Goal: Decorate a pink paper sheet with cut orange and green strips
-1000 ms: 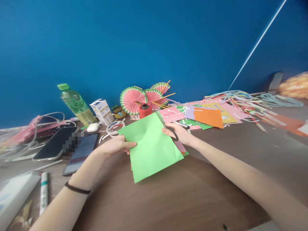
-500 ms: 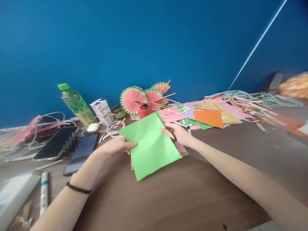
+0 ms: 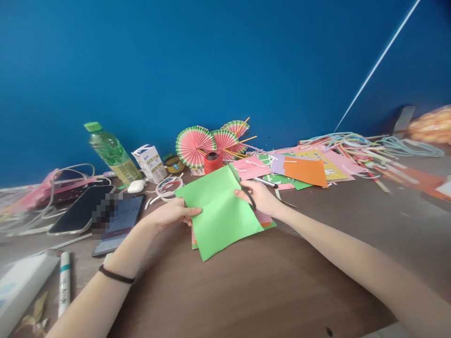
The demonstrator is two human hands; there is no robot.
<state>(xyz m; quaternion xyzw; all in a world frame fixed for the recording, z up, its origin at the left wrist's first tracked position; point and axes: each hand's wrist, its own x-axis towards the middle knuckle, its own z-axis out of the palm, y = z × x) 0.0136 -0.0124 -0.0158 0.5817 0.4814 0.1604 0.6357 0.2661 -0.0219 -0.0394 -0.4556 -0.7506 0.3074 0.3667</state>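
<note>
A sheet of green paper [image 3: 223, 213] is held up over the table, tilted toward me. My left hand [image 3: 176, 212] pinches its left edge, thumb on top and fingers beneath. At its right edge, my right hand [image 3: 259, 196] is closed round scissors [image 3: 251, 199], whose dark handle shows by the fingers. The blades are mostly hidden behind the paper. Under the green sheet, other coloured paper [image 3: 269, 224] peeks out at the right and lower left.
Behind the sheet stand a red thread spool [image 3: 213, 162] and pink-green paper fans [image 3: 196, 146]. Paper scraps [image 3: 306, 172] and strips [image 3: 366, 157] lie to the right. Leftward are a bottle [image 3: 112, 152], a carton [image 3: 151, 163], phones [image 3: 82, 209] and a marker [image 3: 64, 281].
The green paper's lower edge has risen slightly, and my right hand has shifted a little left. A thin strip now shows beside my right wrist.
</note>
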